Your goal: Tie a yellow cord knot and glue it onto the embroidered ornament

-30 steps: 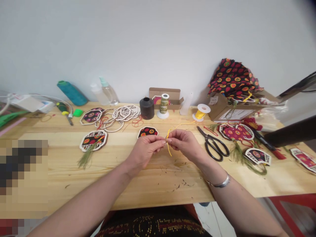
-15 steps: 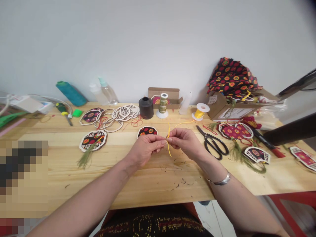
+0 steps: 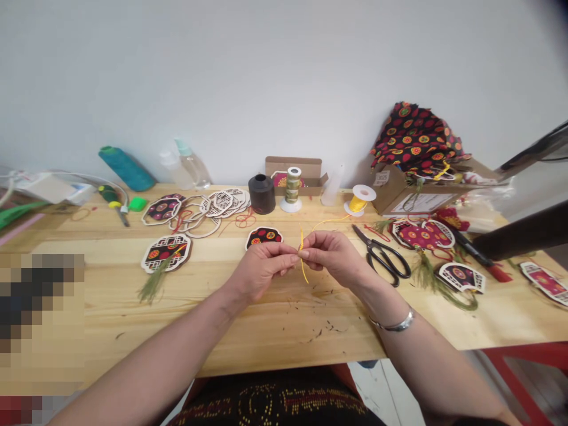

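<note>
Fingertips of my left hand [image 3: 266, 266] and my right hand [image 3: 331, 254] meet above the table, both pinching a thin yellow cord [image 3: 304, 272]. One short end sticks up between the hands and another hangs down below them; the part between the fingertips is hidden. From near my right hand, a strand runs back to a white spool of yellow cord [image 3: 358, 201]. Just behind my left hand lies a patterned fabric ornament with a pale rim [image 3: 262, 235], partly covered by the hand. Black-handled scissors [image 3: 382, 254] lie to the right of my right hand.
At the back stand a black thread cone [image 3: 262, 195], a green thread spool [image 3: 292, 189] and a cardboard box of fabric [image 3: 412, 195]. Wooden cutout frames [image 3: 222, 204] and a tasselled ornament [image 3: 167, 253] lie left. More ornaments [image 3: 460, 277] lie right, near a black post [image 3: 523, 231].
Both hands stay almost in place, still pinching the yellow cord. The cord's upper end sits slightly lower and further left. The whole view has shifted very slightly.
</note>
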The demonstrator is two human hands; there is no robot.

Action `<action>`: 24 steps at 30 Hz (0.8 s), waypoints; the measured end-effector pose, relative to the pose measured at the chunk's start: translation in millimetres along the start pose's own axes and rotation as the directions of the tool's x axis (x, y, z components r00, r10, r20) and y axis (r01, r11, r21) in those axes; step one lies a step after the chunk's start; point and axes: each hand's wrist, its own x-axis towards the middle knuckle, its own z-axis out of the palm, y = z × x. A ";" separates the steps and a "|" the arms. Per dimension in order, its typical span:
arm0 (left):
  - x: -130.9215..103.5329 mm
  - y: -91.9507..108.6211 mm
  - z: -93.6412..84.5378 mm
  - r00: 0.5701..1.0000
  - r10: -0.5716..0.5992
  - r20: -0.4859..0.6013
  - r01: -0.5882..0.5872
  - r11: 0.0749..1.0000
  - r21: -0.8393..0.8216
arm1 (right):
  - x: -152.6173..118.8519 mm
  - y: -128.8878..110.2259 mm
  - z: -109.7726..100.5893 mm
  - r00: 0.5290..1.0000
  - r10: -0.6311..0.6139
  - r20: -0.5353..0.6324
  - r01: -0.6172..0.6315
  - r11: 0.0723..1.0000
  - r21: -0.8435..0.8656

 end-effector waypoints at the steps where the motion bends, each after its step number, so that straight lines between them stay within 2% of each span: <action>1: 0.1 0.1 0.2 1.000 0.003 -0.010 -0.003 1.000 0.002 | 0.1 0.0 0.4 1.000 0.001 -0.003 -0.001 1.000 -0.011; 10: -0.3 0.8 0.2 0.996 0.029 -0.083 -0.030 0.999 -0.010 | 0.3 2.5 -0.3 1.000 -0.018 -0.022 0.016 0.997 -0.076; 15: 1.7 0.8 -0.6 0.991 0.054 -0.119 -0.059 0.998 -0.037 | -0.3 1.2 -6.0 1.000 -0.023 0.009 0.025 0.963 -0.270; 18: 3.0 1.1 -0.5 0.985 0.084 -0.154 -0.086 0.996 -0.010 | -1.4 -2.3 -6.1 0.996 -0.071 -0.051 0.045 0.916 -0.398; 22: 2.8 1.2 0.7 0.973 0.090 -0.214 -0.087 0.996 0.024 | -5.7 -2.6 3.0 0.983 -0.146 -0.113 0.077 0.883 -0.464; 24: 2.3 1.0 1.7 0.969 0.074 -0.235 -0.072 0.997 0.018 | -9.9 0.9 9.7 0.968 -0.221 -0.122 0.130 0.849 -0.512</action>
